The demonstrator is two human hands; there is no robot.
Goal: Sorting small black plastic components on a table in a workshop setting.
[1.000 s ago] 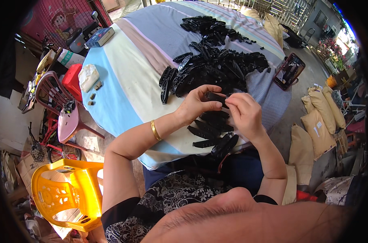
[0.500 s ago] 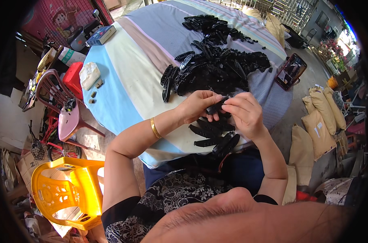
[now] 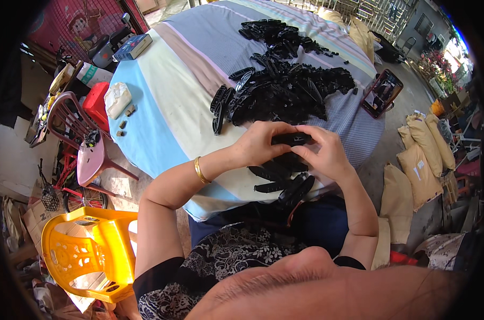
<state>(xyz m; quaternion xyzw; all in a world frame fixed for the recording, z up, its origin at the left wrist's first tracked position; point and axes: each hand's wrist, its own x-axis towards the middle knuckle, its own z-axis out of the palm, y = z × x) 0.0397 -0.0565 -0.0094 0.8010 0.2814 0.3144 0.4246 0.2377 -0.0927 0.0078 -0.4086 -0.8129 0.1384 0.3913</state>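
Note:
Between my two hands, over the near part of the table, is a black oblong plastic piece (image 3: 292,139). My left hand (image 3: 262,143) grips its left end, and my right hand (image 3: 323,151) pinches its right end between thumb and fingers. Just below the hands, several similar black pieces (image 3: 274,186) lie at the cloth's near edge, partly hidden by the fingers. Beyond my hands spreads a large heap of black plastic parts (image 3: 284,93), long pieces mixed with small bits. A few long pieces (image 3: 220,109) lie at the heap's left side.
A striped cloth covers the round table (image 3: 188,101). At its right edge a phone (image 3: 383,93) stands propped. A white bag (image 3: 117,100) and a blue box (image 3: 133,47) sit on the left. A yellow chair (image 3: 87,253) stands at lower left, brown sacks (image 3: 420,162) at right.
The piece has turned from tilted to nearly level. My right hand has moved from above it to its right end, and my left fingers now arch over its left end.

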